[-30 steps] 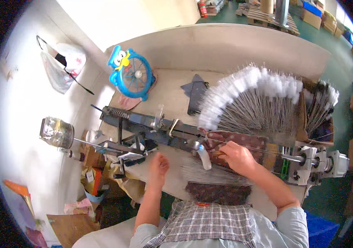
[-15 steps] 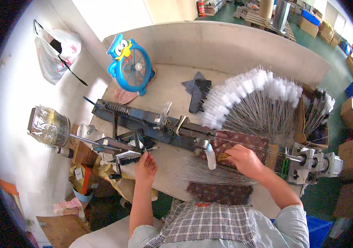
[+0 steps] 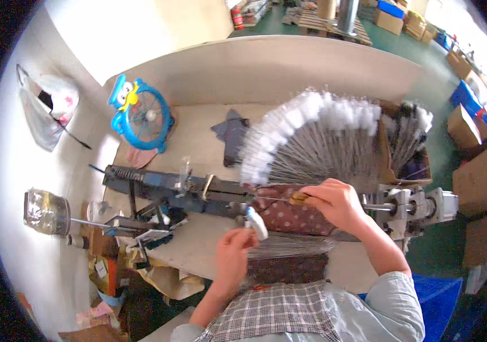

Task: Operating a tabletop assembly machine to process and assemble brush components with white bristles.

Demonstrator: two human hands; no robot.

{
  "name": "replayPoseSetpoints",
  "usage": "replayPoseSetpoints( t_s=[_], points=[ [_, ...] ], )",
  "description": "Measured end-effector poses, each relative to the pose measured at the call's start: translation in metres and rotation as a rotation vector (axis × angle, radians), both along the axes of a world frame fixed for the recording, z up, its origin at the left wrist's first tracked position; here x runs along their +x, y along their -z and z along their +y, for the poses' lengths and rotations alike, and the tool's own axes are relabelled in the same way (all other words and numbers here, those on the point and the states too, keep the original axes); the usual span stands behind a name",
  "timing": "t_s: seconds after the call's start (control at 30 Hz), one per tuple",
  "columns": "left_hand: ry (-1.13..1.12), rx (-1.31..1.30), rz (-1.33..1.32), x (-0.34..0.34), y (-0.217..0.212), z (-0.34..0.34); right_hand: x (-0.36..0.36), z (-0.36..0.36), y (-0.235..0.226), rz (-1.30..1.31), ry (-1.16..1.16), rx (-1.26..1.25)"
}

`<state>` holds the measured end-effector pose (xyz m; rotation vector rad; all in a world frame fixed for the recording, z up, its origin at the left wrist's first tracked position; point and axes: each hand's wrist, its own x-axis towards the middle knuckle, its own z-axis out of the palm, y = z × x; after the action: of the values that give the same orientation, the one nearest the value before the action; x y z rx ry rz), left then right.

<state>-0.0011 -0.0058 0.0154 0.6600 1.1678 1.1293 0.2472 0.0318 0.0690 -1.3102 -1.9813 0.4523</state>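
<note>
My right hand [image 3: 337, 202] grips a small yellowish-brown handle [image 3: 299, 198] with a thin wire running left over the dark metal machine [image 3: 186, 188]. My left hand [image 3: 233, 251] is closed at the near side of the machine, just below a white lever knob [image 3: 256, 222], with thin wires [image 3: 289, 246] under its fingers. A dotted dark red cloth [image 3: 289, 216] lies between the hands. Behind them spreads a fan of thin metal stems with white fluffy tips [image 3: 317, 137].
A blue owl-shaped desk fan [image 3: 140, 114] stands at the back left of the beige worktable [image 3: 198, 137]. A dark rag [image 3: 231, 131] lies beside it. A cardboard box of more white-tipped stems [image 3: 411, 142] sits right; a clear jar [image 3: 45, 212] and a plastic bag [image 3: 47, 111] are left.
My left hand has come in from the left end of the machine to the white lever knob at the middle. My right hand has stayed on the handle.
</note>
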Motion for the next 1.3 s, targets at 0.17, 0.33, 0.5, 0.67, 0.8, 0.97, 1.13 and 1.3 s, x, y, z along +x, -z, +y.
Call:
replayPoseSetpoints(
  t_s=[0.17,0.33,0.5,0.67,0.8,0.97,1.13,1.3],
  points=[
    [0.148,0.065,-0.156,0.072,0.003,0.024,0.014,-0.008,0.01,0.133,0.049,-0.174],
    [0.19,0.121,-0.108,0.082,0.02,0.032,0.025,-0.013,0.007,0.165,0.067,-0.163],
    [0.211,0.116,-0.121,0.096,0.021,0.036,0.035,-0.016,0.003,0.26,-0.009,-0.336],
    [0.052,0.032,-0.084,0.077,0.009,0.037,0.034,-0.011,0.007,0.074,-0.068,-0.104],
    [-0.052,-0.06,-0.144,0.067,-0.006,0.031,-0.006,0.004,-0.005,-0.038,0.063,0.196],
    [0.002,-0.119,-0.274,0.064,-0.006,0.036,-0.042,0.027,0.019,-0.217,0.138,0.103],
    [-0.015,-0.077,-0.26,0.062,0.002,0.035,-0.044,0.027,0.008,-0.113,0.035,-0.025],
    [0.039,-0.035,-0.133,0.06,0.005,0.036,-0.042,0.031,0.015,-0.01,0.003,-0.062]
  ],
)
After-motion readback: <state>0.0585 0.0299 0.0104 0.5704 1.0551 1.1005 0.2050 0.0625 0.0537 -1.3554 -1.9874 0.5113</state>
